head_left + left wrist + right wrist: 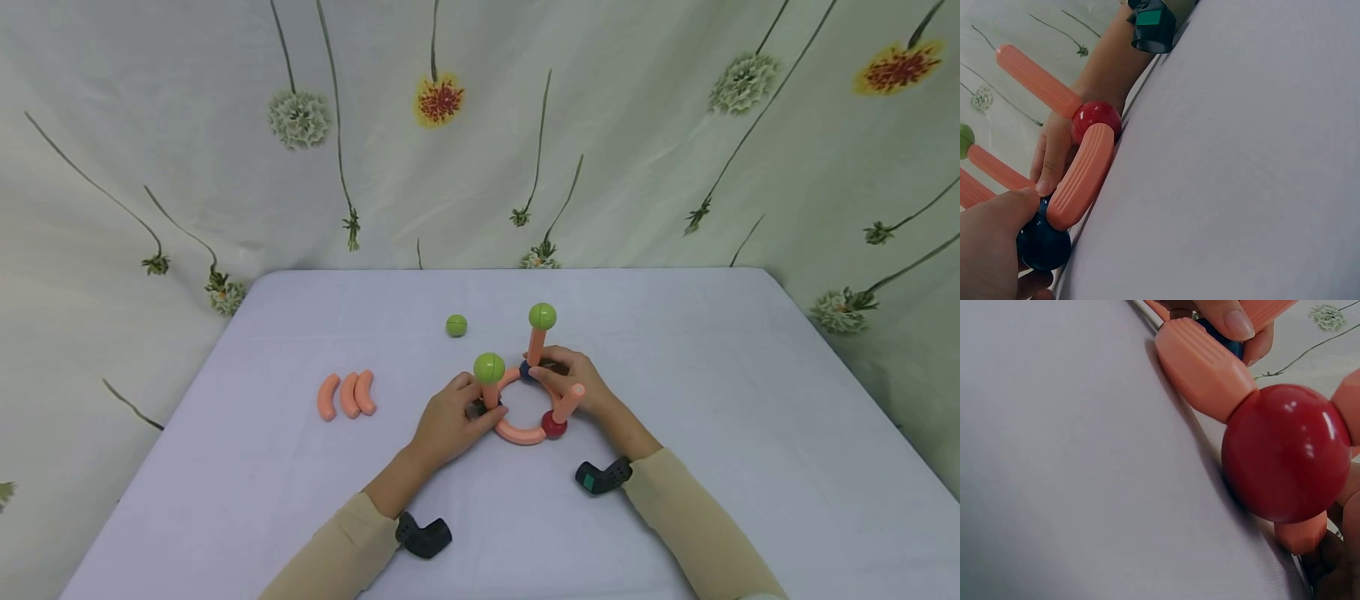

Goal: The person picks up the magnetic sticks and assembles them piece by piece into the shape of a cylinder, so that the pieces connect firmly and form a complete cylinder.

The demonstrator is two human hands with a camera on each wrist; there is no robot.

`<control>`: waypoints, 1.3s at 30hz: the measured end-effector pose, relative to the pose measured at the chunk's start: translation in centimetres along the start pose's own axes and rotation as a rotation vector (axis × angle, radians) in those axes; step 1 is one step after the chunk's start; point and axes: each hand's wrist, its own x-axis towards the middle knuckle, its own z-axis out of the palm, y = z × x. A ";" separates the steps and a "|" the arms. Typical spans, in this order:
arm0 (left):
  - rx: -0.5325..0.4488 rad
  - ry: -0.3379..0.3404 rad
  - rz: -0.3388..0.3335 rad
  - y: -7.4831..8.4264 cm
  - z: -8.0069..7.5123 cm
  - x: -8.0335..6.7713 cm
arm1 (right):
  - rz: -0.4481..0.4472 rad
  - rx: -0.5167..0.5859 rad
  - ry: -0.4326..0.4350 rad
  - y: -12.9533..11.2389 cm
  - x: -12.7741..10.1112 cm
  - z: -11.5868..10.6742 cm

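Two hands are working on the ring of curved sticks [520, 432]: left hand [450, 421] is pinching its near post [491, 393], right hand [573, 385] is gripping the tall post [536, 346]. Next, I judge, the bare slanted stick [569, 402] is calling for the loose green ball [456, 325] on the table [750, 400].

- Staged recording setup, not a lived-in room – looks like a data-collection corner.
- Floral cloth backdrop [480, 125] hangs behind and wraps both sides, hiding whatever room is behind it.
- Worktop [750, 400] covered in a plain pale lilac sheet, nothing domestic on it.
- Only toy parts laid out: three orange curved pieces [346, 395] lined up side by side, a loose green ball [456, 325], a ring build [525, 400] mid-worktop.
- Black wrist-worn cameras [603, 477] on both forearms – a capture rig.
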 end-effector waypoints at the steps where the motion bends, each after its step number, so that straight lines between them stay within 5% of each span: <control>1: 0.001 -0.002 -0.002 0.0 0.0 0.0 | 0.004 -0.002 -0.001 -0.2 0.0 0.0; 9: -0.004 -0.001 -0.001 0.0 -0.1 0.2 | -0.007 -0.007 0.003 0.0 0.1 -0.1; 21: 0.011 -0.048 -0.024 -0.1 -1.5 0.1 | -0.013 0.024 0.012 3.8 1.0 0.5; 30: 0.047 -0.132 -0.158 -2.0 -5.4 -0.9 | -0.005 0.017 -0.001 4.0 0.8 0.5; 36: 0.192 -0.018 -0.251 -4.1 -8.9 -1.9 | -0.012 0.027 0.003 4.1 0.9 0.5; 39: 0.233 0.054 -0.384 -5.0 -10.7 -2.2 | -0.018 0.025 0.005 4.1 0.8 0.4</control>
